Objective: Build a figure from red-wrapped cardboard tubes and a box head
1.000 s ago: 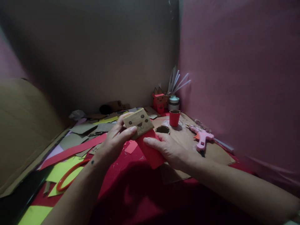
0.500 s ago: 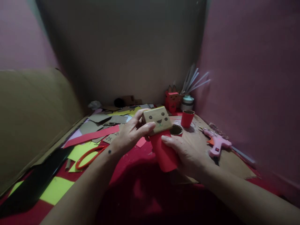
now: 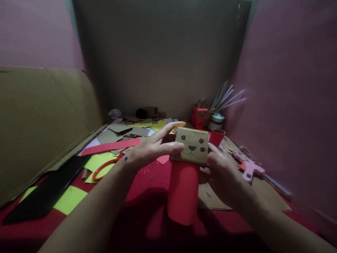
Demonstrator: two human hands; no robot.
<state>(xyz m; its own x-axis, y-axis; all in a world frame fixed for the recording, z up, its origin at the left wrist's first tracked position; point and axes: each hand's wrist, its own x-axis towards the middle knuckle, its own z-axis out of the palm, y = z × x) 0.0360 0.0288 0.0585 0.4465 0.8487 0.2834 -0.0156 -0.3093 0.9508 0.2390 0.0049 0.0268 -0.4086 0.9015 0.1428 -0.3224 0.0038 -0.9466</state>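
A cardboard figure (image 3: 184, 189) is held up in front of me: a red paper-covered tube with a small tan box head (image 3: 193, 151) on top. Eyes, a mouth and other dark marks are drawn on the box's front. My left hand (image 3: 158, 147) grips the head's left side, thumb on the front edge and forefinger stretched behind the top. At the right side, my right hand (image 3: 221, 167) presses against the head, its fingers curled and partly hidden behind it. Just beyond that hand stands a red tube (image 3: 217, 137) with an open top.
A pink glue gun (image 3: 249, 167) lies at right on a cardboard sheet (image 3: 268, 196). Orange-handled scissors (image 3: 105, 168), yellow paper (image 3: 70, 200), a red strip (image 3: 110, 146) and cardboard scraps spread at left. At the back are a red figure (image 3: 200, 116), a jar (image 3: 216, 121) and glue sticks (image 3: 228, 96).
The figure has turned more upright, its face more toward me, and come lower and nearer. My right hand has shifted from the red tube to the head's right side.
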